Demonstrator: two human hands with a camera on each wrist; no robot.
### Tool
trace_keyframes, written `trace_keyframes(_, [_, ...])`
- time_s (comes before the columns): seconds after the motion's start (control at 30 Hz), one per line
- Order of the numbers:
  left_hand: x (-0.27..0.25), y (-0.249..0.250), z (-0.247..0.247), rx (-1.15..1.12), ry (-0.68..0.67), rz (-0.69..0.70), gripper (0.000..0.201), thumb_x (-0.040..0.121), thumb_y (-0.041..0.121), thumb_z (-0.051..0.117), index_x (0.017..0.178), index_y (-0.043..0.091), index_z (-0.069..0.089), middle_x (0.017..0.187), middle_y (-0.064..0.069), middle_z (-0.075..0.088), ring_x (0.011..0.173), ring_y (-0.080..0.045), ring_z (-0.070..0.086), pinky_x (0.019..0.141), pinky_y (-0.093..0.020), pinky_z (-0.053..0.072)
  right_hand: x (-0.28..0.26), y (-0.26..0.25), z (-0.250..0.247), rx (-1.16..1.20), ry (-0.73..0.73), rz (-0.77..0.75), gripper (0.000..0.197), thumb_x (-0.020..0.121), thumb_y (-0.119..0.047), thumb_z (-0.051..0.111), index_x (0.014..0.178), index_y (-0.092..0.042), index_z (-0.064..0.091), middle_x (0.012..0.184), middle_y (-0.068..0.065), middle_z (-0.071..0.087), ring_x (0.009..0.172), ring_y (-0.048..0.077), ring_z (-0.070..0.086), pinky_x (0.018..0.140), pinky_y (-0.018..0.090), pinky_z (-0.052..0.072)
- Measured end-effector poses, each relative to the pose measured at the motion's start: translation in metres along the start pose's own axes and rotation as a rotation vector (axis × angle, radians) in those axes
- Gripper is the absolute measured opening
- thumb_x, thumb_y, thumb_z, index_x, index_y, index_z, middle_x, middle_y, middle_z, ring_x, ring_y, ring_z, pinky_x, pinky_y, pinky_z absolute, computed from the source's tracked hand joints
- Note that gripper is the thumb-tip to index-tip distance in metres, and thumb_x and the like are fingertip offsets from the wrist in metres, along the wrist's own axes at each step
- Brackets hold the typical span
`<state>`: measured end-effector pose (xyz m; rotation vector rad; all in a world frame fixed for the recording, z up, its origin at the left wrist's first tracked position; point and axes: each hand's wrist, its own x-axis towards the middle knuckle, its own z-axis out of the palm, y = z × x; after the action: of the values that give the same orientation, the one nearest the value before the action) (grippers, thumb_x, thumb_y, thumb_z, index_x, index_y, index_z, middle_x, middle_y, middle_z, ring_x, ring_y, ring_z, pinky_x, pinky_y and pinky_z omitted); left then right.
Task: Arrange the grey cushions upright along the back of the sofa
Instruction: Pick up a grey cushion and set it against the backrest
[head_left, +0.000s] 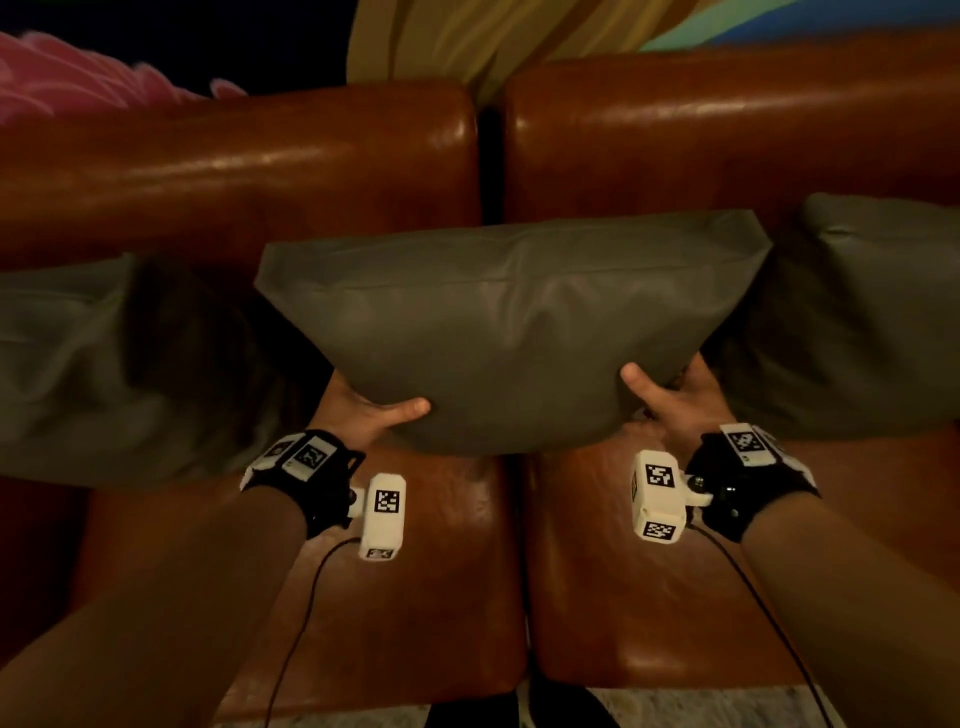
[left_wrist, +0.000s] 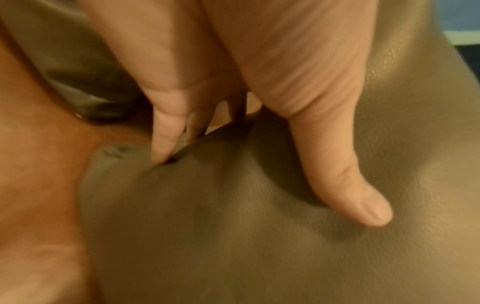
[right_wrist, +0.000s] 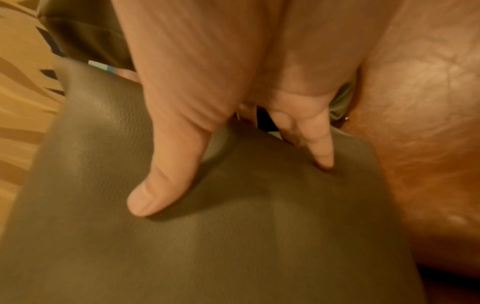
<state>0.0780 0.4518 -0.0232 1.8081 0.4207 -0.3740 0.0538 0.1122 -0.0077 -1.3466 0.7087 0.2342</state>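
Smooth grey leatherette cushion (head_left: 511, 332) held mid-air before brown leather sofa backrest (head_left: 239, 171), between two propped grey cushions. Left hand (head_left: 363, 410) and right hand (head_left: 675, 397) each clamp lower corner, thumb in front. Risk: slick cover slips; cushion topples forward. Wrist views alone show fingers (left_wrist: 166, 142) behind corners.

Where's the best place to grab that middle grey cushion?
By its two lower corners, from the front and below, as the left hand and right hand do. The middle cushion is wide and soft, so spaced thumb-in-front grips likely keep it upright.
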Motion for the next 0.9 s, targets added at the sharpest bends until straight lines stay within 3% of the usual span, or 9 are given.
trace_keyframes(0.1, [0.025, -0.008, -0.001, -0.094, 0.044, -0.058, 0.122, 0.026, 0.055, 0.101, 0.134, 0.016, 0.062, 0.130, -0.003, 0.072, 0.118, -0.020, 0.070, 0.103, -0.051, 0.054, 0.008, 0.002, 0.006, 0.044, 0.011, 0.014, 0.068, 0.093, -0.010, 0.071, 0.151, -0.033, 0.042, 0.125, -0.018, 0.062, 0.115, 0.017, 0.064, 0.099, 0.065, 0.052])
trace_keyframes(0.23, [0.037, 0.006, 0.007, -0.167, 0.034, -0.052, 0.105, 0.039, 0.039, 0.103, 0.133, 0.013, 0.063, 0.130, -0.008, 0.071, 0.117, -0.026, 0.070, 0.099, -0.059, 0.054, 0.020, -0.002, 0.012, 0.036, 0.035, 0.021, 0.068, 0.095, -0.013, 0.070, 0.150, -0.038, 0.038, 0.124, -0.019, 0.057, 0.126, 0.030, 0.056, 0.085, 0.056, 0.059])
trace_keyframes(0.3, [0.036, 0.003, 0.007, -0.166, 0.042, -0.066, 0.086, 0.054, 0.021, 0.100, 0.131, 0.013, 0.063, 0.131, -0.010, 0.070, 0.117, -0.027, 0.070, 0.098, -0.059, 0.055, 0.021, 0.000, 0.012, 0.037, 0.053, 0.031, 0.071, 0.093, -0.017, 0.074, 0.150, -0.040, 0.038, 0.129, -0.014, 0.056, 0.123, 0.028, 0.058, 0.089, 0.057, 0.058])
trace_keyframes(0.4, [0.025, -0.005, 0.012, -0.055, 0.116, -0.059, 0.091, 0.052, 0.039, 0.100, 0.133, 0.023, 0.060, 0.135, -0.005, 0.068, 0.122, -0.021, 0.067, 0.106, -0.051, 0.051, 0.012, 0.008, 0.003, 0.066, 0.078, 0.017, 0.071, 0.092, -0.015, 0.074, 0.152, -0.035, 0.041, 0.127, -0.014, 0.061, 0.105, 0.008, 0.063, 0.086, 0.048, 0.060])
trace_keyframes(0.47, [0.008, -0.003, 0.021, 0.067, 0.161, -0.079, 0.091, 0.066, 0.037, 0.093, 0.144, 0.013, 0.051, 0.143, -0.007, 0.061, 0.128, -0.020, 0.060, 0.110, -0.036, 0.045, 0.006, 0.018, -0.011, 0.031, 0.067, 0.043, 0.073, 0.092, -0.015, 0.074, 0.155, -0.030, 0.041, 0.128, -0.011, 0.063, 0.105, 0.006, 0.065, 0.086, 0.042, 0.062])
trace_keyframes(0.53, [-0.015, -0.010, 0.033, 0.075, 0.181, -0.217, 0.082, 0.080, 0.049, 0.080, 0.146, 0.011, 0.050, 0.145, -0.009, 0.059, 0.134, -0.026, 0.056, 0.111, -0.037, 0.042, 0.001, 0.032, -0.032, -0.059, 0.084, 0.129, 0.067, 0.089, -0.021, 0.078, 0.150, -0.025, 0.048, 0.134, -0.005, 0.064, 0.112, 0.018, 0.067, 0.092, 0.043, 0.059])
trace_keyframes(0.63, [-0.054, -0.026, 0.073, -0.024, 0.121, -0.609, 0.103, 0.065, 0.088, 0.060, 0.142, 0.019, 0.054, 0.137, -0.008, 0.062, 0.128, -0.036, 0.060, 0.109, -0.054, 0.047, -0.004, 0.057, -0.081, -0.255, 0.046, 0.266, 0.033, 0.092, -0.022, 0.075, 0.124, -0.023, 0.067, 0.136, 0.015, 0.067, 0.118, 0.036, 0.067, 0.103, 0.053, 0.055])
trace_keyframes(0.77, [-0.108, -0.025, 0.176, 0.026, -0.150, -0.777, 0.030, 0.102, 0.032, 0.057, 0.125, 0.012, 0.057, 0.125, -0.016, 0.064, 0.108, -0.032, 0.061, 0.096, -0.049, 0.049, -0.012, 0.079, -0.177, -0.209, 0.113, 0.489, 0.032, 0.096, -0.016, 0.071, 0.124, -0.002, 0.066, 0.120, 0.023, 0.070, 0.103, 0.036, 0.069, 0.080, 0.043, 0.058])
trace_keyframes(0.9, [-0.116, -0.017, 0.284, 0.201, -0.230, -0.606, 0.028, 0.085, 0.026, 0.079, 0.112, 0.024, 0.071, 0.132, -0.014, 0.068, 0.109, -0.026, 0.069, 0.092, -0.044, 0.058, 0.004, 0.069, -0.294, -0.262, 0.190, 0.515, 0.052, 0.090, -0.030, 0.078, 0.131, 0.000, 0.064, 0.121, 0.021, 0.071, 0.104, 0.037, 0.070, 0.084, 0.046, 0.058])
